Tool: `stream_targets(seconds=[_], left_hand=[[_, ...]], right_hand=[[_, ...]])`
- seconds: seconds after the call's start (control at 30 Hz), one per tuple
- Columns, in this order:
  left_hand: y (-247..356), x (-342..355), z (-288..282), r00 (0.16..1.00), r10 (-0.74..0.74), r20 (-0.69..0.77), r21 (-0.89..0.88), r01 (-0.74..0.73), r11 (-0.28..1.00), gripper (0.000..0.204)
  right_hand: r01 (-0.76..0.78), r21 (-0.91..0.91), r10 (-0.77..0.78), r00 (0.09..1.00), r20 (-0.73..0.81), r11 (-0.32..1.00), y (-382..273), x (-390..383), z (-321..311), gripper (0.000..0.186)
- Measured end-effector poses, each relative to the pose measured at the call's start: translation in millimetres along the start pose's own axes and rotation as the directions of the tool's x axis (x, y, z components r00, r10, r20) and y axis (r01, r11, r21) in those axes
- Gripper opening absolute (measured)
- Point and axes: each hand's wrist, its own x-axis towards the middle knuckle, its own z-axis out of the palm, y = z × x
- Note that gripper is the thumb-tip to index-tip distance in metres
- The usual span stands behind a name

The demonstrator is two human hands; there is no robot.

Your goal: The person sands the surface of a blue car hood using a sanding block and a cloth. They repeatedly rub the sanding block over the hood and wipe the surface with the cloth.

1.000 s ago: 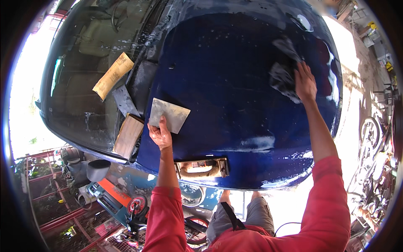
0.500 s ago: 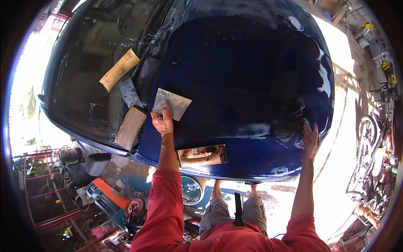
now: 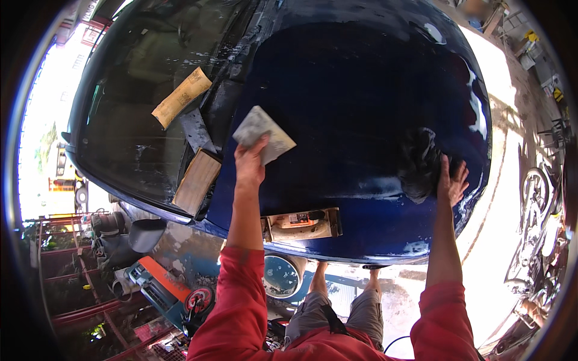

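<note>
A dark blue car hood [image 3: 337, 96] lies in front of me. My left hand [image 3: 250, 162], toward the windscreen side, grips one corner of a flat, square grey-and-yellowish sheet [image 3: 265, 133] that looks like sandpaper. It is held over the hood. My right hand [image 3: 450, 183] is open, fingers spread, against the hood near its front end. Right beside its fingertips sits a crumpled black cloth or plastic [image 3: 418, 168]; whether the fingers touch it is unclear. At the hood's near edge is a tan block-like tool with a handle [image 3: 302, 225].
By the windscreen lie a curved yellow piece [image 3: 182, 97], a grey strip [image 3: 197, 130] and a brown wooden block [image 3: 197, 180]. Below the near fender stand a round bucket [image 3: 282, 277] and an orange-and-teal machine [image 3: 158, 289]. A bicycle [image 3: 534, 195] and clutter line the right.
My left hand has shifted rightward with the sheet, which has turned. My right hand now lies lower against the hood, by the black bundle. The whole view has slid slightly right.
</note>
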Motion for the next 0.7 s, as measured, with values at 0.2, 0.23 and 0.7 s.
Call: stream_targets(seconds=[0.2, 0.23, 0.7], left_hand=[[29, 93, 56, 0.995, -0.072, -0.067, 0.406, 0.093, 0.909, 0.05], [34, 106, 56, 0.992, -0.068, -0.103, 0.445, 0.107, 0.889, 0.051], [46, 234, 199, 0.971, 0.234, 0.052, 0.801, -0.18, 0.57, 0.043]], right_hand=[[-0.248, 0.0, 0.248, 0.968, -0.046, 0.969, 13, 27, 16, 0.114], [-0.275, -0.006, 0.274, 0.96, -0.054, 0.961, 11, 28, 20, 0.113], [-0.275, -0.094, 0.268, 0.96, -0.074, 0.957, 5, 22, 21, 0.11]])
